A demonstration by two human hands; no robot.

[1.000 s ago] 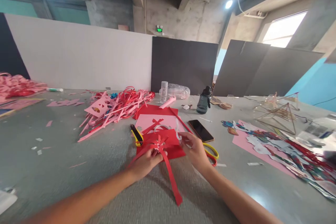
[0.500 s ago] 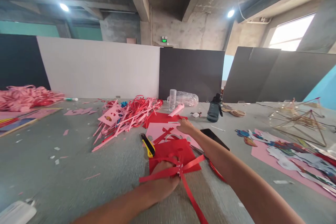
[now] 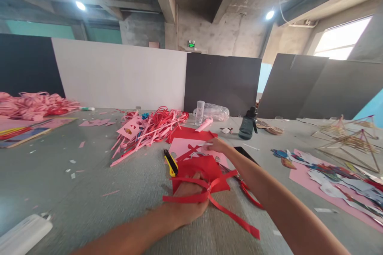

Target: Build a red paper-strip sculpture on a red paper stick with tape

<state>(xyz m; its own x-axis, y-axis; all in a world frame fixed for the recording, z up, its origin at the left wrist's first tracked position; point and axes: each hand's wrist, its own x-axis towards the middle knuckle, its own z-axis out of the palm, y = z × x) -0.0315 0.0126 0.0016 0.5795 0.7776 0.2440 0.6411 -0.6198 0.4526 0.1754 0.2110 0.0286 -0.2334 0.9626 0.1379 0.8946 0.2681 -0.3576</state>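
My left hand [image 3: 191, 197] is closed around a bundle of red paper strips [image 3: 209, 187], joined at one point and fanning outward. Behind it lies a square red sheet [image 3: 203, 165]. My right hand [image 3: 217, 145] reaches over the pink sheet [image 3: 181, 145], its fingers extended near a pale ring [image 3: 198, 154]. Whether the fingertips touch anything is hard to see. Left of the sheets lies a yellow and black utility knife [image 3: 171, 163]. Red-handled scissors [image 3: 249, 195] rest beneath my right forearm, partly hidden.
A heap of pink and red strips [image 3: 152, 127] spreads behind the knife. A dark water bottle [image 3: 247, 125], clear cylinder [image 3: 200, 112] and phone [image 3: 245, 153] stand or lie beyond. At right are cut-outs on pink paper [image 3: 299, 173] and stick frames [image 3: 348, 139].
My left hand has turned the red strips, so one long strip now points to the lower right. My right hand has drawn back slightly from the far red sheet. The view has shifted a little.
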